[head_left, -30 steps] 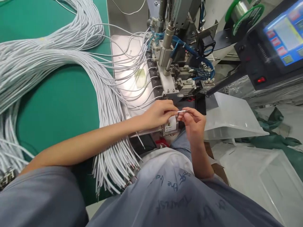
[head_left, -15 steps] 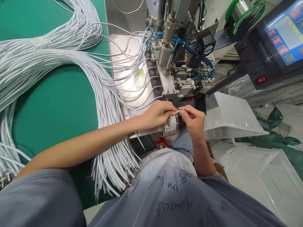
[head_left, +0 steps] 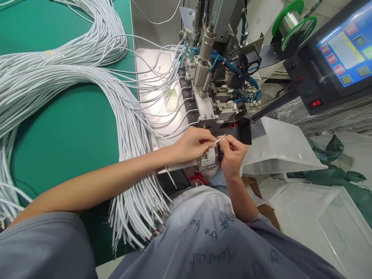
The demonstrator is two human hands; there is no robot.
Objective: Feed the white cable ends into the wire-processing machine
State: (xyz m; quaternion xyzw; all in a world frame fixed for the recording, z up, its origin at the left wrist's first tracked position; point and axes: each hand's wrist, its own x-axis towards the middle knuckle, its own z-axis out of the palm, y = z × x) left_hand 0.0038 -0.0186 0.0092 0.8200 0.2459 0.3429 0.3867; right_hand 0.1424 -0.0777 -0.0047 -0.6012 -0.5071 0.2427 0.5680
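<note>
My left hand [head_left: 196, 144] pinches a white cable [head_left: 218, 140] near its end, in front of the machine. My right hand [head_left: 232, 152] has thumb and fingers closed on the tip of the same cable, close to my left fingertips. Several other white cables [head_left: 162, 101] run across the metal plate [head_left: 149, 83] into the row of black clamps [head_left: 189, 104] on the machine. Under my left forearm and beside it lies a large bundle of white cables [head_left: 107, 93], with bare coloured wire ends at its lower end.
The bundle lies on a green table [head_left: 69, 128]. A machine [head_left: 205, 66] with blue hoses stands ahead, a solder spool [head_left: 290, 25] and a touch screen [head_left: 345, 50] at the right. Clear plastic bins [head_left: 279, 143] are at the lower right.
The view has shifted slightly. My right hand has tilted a little around the cable tip, which now points more upward between the fingers. Both hands still hold the cable.
</note>
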